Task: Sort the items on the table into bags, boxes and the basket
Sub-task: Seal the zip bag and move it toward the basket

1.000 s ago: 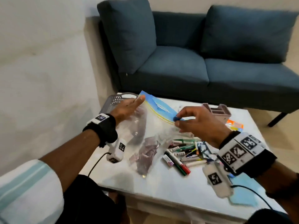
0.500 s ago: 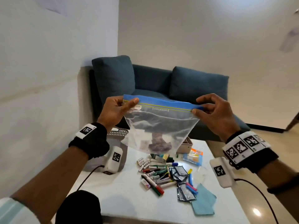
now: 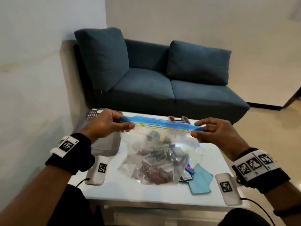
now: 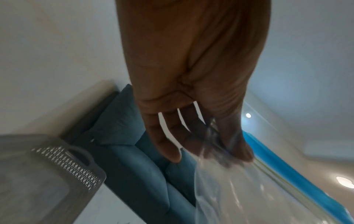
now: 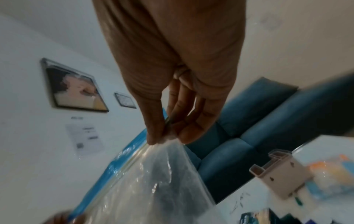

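We hold the bag (image 3: pixel 156 154) stretched between our two hands over the table (image 3: pixel 146 193), its blue zip strip (image 3: pixel 160 123) running left to right. Our left hand (image 3: pixel 104 124) pinches the left end of the strip between thumb and fingers; our right hand (image 3: pixel 216 132) pinches the right end the same way, and the wrist views show each thumb and fingertips closed on the plastic. The strip is the long axis, level and taut, and the bag's body hangs down from it toward us, its bottom sagging with dark packets (image 3: pixel 151 173) resting on or just above the table; which, we cannot tell.

We judge the coming move is either to seal the strip or to set the bag down. The basket (image 3: pixel 101 144) lies just beside and below the left hand, so that hand is the nearer one for placing it there. The box (image 3: pixel 178 119) stands behind the strip, nearer the right hand. A blue cloth (image 3: pixel 200 180) and a few small items lie on the table under the right side of the bag.

No brand or writing on the bag or packets is legible; the markings are too blurred
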{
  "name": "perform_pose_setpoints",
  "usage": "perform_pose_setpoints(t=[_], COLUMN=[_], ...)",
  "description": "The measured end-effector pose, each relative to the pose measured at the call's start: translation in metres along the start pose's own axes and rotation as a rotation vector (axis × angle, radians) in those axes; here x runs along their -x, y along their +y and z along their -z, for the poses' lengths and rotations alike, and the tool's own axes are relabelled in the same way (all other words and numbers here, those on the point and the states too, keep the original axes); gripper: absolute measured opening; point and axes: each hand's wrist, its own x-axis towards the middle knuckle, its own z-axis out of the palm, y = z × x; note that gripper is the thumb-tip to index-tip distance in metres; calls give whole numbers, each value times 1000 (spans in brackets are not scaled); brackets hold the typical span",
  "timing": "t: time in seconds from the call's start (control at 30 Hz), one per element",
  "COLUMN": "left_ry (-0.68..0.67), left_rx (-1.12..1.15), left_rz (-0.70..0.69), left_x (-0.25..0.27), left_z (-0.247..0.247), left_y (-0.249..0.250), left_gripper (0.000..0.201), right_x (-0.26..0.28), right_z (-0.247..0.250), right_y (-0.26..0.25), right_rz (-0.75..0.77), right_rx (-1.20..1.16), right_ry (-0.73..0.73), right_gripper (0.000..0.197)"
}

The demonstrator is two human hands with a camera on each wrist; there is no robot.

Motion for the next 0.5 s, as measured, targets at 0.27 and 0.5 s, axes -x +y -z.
perform_pose_setpoints(t=[0.27, 0.5], left_ry=[-92, -141], left_rx=[426, 426], left_rz=[297, 612], left_x=[-13, -60], left_z=[-19, -46], left_y=[-74, -120], left_gripper=[49, 53], right_x=[-25, -97], right_z=[-11, -46], right_y=[44, 118], right_rz=[-79, -217], right_rx=[-492, -361], right_ry=[65, 211], right_gripper=[20, 31])
